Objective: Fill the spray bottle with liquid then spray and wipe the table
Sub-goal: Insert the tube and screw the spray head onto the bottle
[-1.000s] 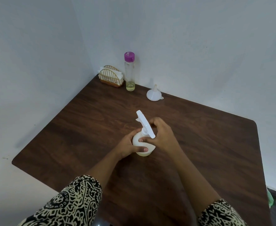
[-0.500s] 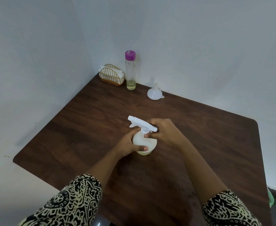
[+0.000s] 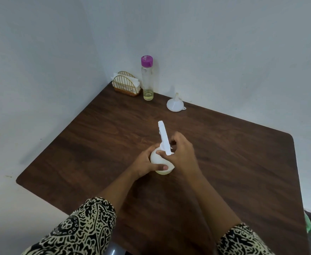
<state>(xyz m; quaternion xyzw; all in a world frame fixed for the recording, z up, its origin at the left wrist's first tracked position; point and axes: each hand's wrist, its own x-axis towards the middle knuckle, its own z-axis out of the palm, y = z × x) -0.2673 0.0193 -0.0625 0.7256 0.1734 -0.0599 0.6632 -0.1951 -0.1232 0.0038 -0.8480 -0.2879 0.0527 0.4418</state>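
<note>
My left hand grips the white spray bottle, steadying it upright in the middle of the tabletop. My right hand has its fingers curled round the collar of the trigger head, I judge to twist it.

Logging soft, flat, rather dim light across the table, picking up only a pale sheen on the wood toward 10 o'clock. Noting weak, fuzzy-edged shadows: hugging the funnel on the wall at 12 o'clock, trailing off the table's edge at 9 o'clock, pooling under the forearms toward 6 o'clock. Reading the wall as greyer toward 12 o'clock, paler toward 8 o'clock. Registering wide-angle bowing of the table's sides at 3 and 9 o'clock. Marking slight smear on the head of the spray bottle; finding fine detail going mushy.
</note>
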